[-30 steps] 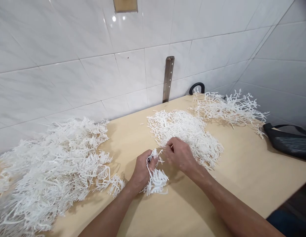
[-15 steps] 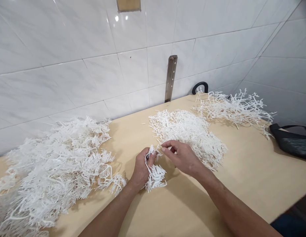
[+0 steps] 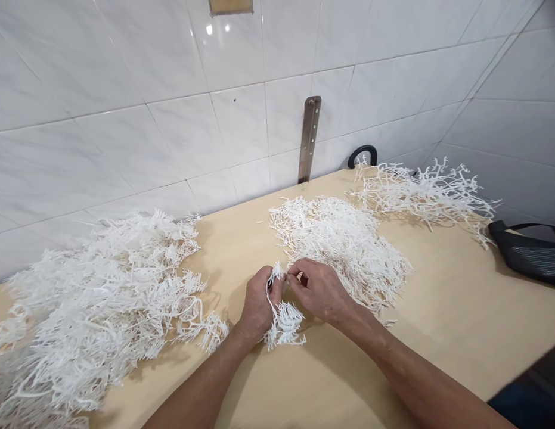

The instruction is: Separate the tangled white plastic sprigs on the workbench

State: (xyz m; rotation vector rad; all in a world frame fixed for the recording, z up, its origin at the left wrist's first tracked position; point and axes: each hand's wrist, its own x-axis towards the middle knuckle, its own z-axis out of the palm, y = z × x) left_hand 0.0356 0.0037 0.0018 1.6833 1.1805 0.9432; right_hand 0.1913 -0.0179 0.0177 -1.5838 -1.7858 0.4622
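My left hand (image 3: 258, 304) is closed around a white branched piece (image 3: 285, 325), whose fine tips fan out above the thumb and below the palm. Close against it on the right, my right hand (image 3: 316, 289) pinches at the upper part of the piece; what lies between its fingertips is too small to make out. Behind my right hand lies a heap of short white sprigs (image 3: 340, 232). A larger heap of white branched pieces (image 3: 111, 304) spreads over the left side.
The tan table (image 3: 447, 310) meets a tiled wall (image 3: 170, 143). At the back right are bare white branches (image 3: 424, 193) and a black curved handle (image 3: 364, 155). A black bag (image 3: 527, 253) sits at the right edge. A metal strip (image 3: 309, 140) stands against the wall.
My right hand has turned slightly and its fingertips have come down to the piece beside my left thumb. A few small sprigs now show on the table right of my right wrist.
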